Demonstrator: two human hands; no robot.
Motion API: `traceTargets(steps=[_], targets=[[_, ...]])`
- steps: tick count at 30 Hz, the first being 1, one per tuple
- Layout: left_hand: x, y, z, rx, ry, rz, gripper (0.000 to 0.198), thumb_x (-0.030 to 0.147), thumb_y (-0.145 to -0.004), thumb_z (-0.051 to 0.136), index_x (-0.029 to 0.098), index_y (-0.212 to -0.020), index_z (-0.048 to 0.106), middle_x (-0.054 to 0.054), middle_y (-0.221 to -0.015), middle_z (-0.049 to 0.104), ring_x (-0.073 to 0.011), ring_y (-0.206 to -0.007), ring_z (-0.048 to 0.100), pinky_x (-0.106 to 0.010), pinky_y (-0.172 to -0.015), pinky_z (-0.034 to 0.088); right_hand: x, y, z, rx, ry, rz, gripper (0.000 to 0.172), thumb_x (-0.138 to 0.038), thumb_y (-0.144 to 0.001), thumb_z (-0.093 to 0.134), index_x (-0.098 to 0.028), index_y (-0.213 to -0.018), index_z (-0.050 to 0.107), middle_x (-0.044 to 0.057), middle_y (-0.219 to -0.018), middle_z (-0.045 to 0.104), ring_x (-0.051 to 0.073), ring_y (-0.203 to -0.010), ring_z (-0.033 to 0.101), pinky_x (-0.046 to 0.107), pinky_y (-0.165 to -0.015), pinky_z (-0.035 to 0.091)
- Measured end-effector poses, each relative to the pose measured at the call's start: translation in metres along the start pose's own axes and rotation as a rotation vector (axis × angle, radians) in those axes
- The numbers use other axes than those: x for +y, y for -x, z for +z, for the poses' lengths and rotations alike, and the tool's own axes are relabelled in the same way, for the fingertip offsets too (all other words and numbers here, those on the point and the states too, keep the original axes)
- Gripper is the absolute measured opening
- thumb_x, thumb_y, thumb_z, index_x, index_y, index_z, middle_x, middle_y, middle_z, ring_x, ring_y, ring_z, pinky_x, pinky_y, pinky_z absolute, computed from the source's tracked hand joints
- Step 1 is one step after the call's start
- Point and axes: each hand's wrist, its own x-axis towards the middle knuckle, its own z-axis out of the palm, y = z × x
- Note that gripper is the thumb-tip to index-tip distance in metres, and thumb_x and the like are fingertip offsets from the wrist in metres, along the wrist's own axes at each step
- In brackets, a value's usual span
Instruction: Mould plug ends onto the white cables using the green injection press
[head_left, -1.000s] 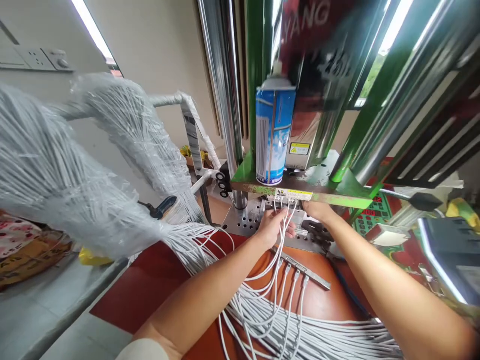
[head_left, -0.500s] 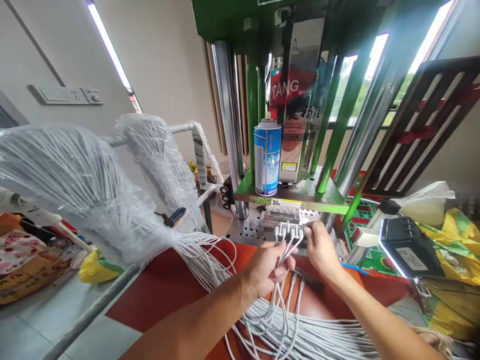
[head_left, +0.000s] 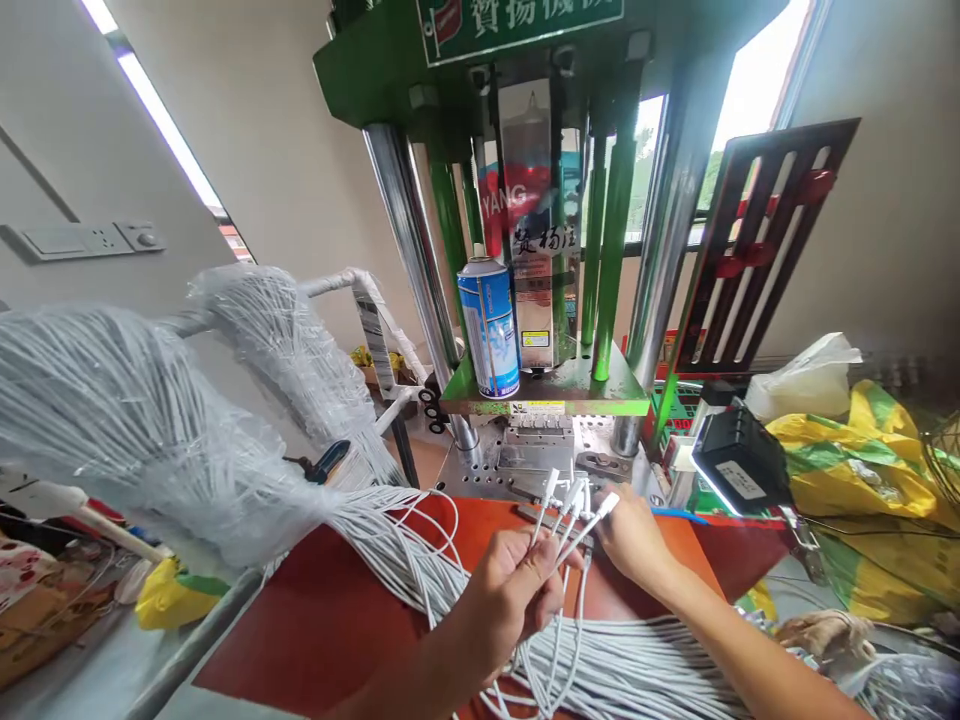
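I am gripping a few pale cables (head_left: 588, 528) in my left hand (head_left: 525, 575), above the worktop (head_left: 300, 610) and in front of the green press (head_left: 574, 388). Their white plugs (head_left: 553, 482) are fanning out beyond my fingers. My right hand (head_left: 626, 530) is curling beside the rightmost plug; I cannot tell whether it is pinching anything. The cables are probably handling as light, springy and smooth; the best hold is likely just below the plugs, which are looking stiff and small. More round, glossy cables (head_left: 630, 660) are lying across the smooth red-brown surface. Behind, a squared metal block (head_left: 536, 455) is sitting under the press, and a cylindrical spray can (head_left: 489, 330) is standing on its plate. Leftward, crinkled clear film is wrapping a thick cable bundle (head_left: 127, 400).
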Motion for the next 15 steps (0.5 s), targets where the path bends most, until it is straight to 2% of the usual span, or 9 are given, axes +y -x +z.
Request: traceTargets(steps=[4,7,10,13,15], targets=[[0.006,0.007,0.001,-0.028,-0.122,-0.028,0.052,0.062,-0.094,0.061,0.011,-0.097,0.067,0.006,-0.046,0.044,-0.0056,-0.040,0.026,-0.021,-0.042,0.017,-0.026,0.001,-0.016,-0.185,-0.309,0.064,0.053,-0.065,-0.098,0.039,-0.021,-0.077,0.061,0.008,-0.083,0.064,0.026,-0.086,0.058,0.041,-0.082,0.047],[0.013,0.012,0.006,-0.012,-0.171,-0.049,0.052,0.061,-0.093,0.061,0.010,-0.093,0.068,0.005,-0.045,0.044,-0.0054,-0.039,0.026,-0.022,-0.043,0.016,-0.048,0.004,-0.026,-0.404,-0.603,0.129,0.069,-0.073,-0.100,0.026,-0.018,-0.097,0.068,0.009,-0.090,0.070,0.024,-0.083,0.065,0.040,-0.081,0.051],[0.015,0.015,0.010,-0.002,-0.185,-0.061,0.051,0.060,-0.093,0.062,0.010,-0.091,0.069,0.005,-0.044,0.045,-0.0056,-0.039,0.028,-0.021,-0.044,0.018,-0.060,0.009,-0.032,-0.552,-0.979,0.237,0.064,-0.072,-0.097,0.042,-0.015,-0.106,0.071,0.011,-0.096,0.070,0.021,-0.085,0.066,0.037,-0.083,0.052],[0.015,0.016,0.011,-0.005,-0.199,-0.079,0.050,0.059,-0.093,0.062,0.010,-0.091,0.069,0.005,-0.043,0.044,-0.0051,-0.039,0.027,-0.021,-0.044,0.019,-0.064,0.015,-0.034,-0.577,-1.258,0.304,0.051,-0.062,-0.094,0.061,-0.013,-0.106,0.073,0.009,-0.092,0.069,0.017,-0.079,0.064,0.032,-0.078,0.050],[0.016,0.016,0.012,-0.012,-0.202,-0.095,0.050,0.059,-0.093,0.062,0.009,-0.091,0.069,0.005,-0.044,0.044,-0.0046,-0.039,0.027,-0.020,-0.044,0.018,-0.063,0.017,-0.035,-0.560,-1.319,0.290,0.045,-0.056,-0.093,0.066,-0.013,-0.106,0.074,0.008,-0.092,0.070,0.016,-0.078,0.064,0.031,-0.077,0.051]])
